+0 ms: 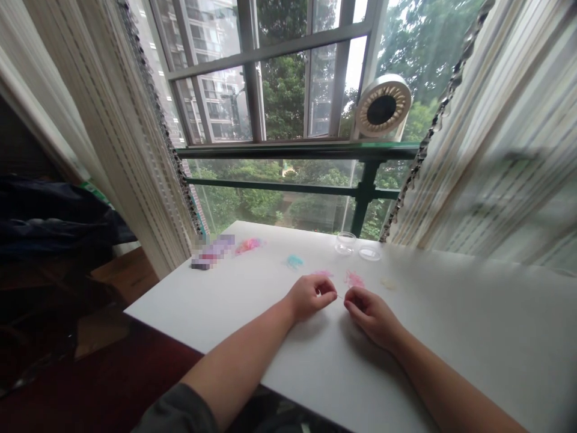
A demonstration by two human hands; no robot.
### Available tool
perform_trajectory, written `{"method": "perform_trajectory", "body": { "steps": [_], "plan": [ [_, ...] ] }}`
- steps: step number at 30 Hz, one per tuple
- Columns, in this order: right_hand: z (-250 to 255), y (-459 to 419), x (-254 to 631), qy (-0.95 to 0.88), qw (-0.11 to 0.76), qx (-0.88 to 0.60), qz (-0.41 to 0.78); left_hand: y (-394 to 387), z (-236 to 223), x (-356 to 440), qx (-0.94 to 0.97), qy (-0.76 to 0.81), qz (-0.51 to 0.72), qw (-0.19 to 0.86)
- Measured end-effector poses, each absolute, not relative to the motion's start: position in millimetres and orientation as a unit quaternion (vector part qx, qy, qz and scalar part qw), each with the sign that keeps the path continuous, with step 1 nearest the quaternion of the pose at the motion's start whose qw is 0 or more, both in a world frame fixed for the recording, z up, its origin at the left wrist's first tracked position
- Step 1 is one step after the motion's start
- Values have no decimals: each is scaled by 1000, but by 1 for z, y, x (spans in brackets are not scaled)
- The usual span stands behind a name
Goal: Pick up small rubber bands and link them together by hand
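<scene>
Strand (340,296), pale and so skinny it barely showed up, ran across the little gap between the two hands, just above the near-middle part of the table. Left hand (311,296) had thumb and forefinger pinched together on one end, with the other fingers curled loosely. Right hand (373,314) was pinched narrow at the other end, fingers bent in; can't tell if anything else was tucked in that palm. Right past the knuckles sat a pink pile (354,279) of tangly bits, with a pinkish-purple pile (323,274) partly behind the left hand. A faint yellowish pile (388,283) lay off to the right, and a blue pile (295,261) further left. Beyond those, a clear tub (345,243) stood near the back edge with a clear round lid (369,254) flat beside it. Way over left were a multicolored pile (249,246) and some pixelated purple item (213,251), no clue what. All that was on a white table (451,319), with a round fan (384,109) up by the window (288,42) and striped curtains (491,150) both sides.
</scene>
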State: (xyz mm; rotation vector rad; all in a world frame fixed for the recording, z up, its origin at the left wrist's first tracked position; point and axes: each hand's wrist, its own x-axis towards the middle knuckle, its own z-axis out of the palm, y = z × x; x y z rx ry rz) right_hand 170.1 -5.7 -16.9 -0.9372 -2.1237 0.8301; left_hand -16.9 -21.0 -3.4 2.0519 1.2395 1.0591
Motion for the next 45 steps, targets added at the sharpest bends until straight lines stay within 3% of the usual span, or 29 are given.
{"method": "perform_trajectory", "body": {
  "steps": [8, 45],
  "plan": [
    [-18, -6, 167, -788, 347, -361, 357, -21, -4, -16, 763, 447, 379, 272],
    [-17, -6, 168, -796, 343, -378, 325, -20, -6, -17, 778, 445, 355, 266]
  ]
}}
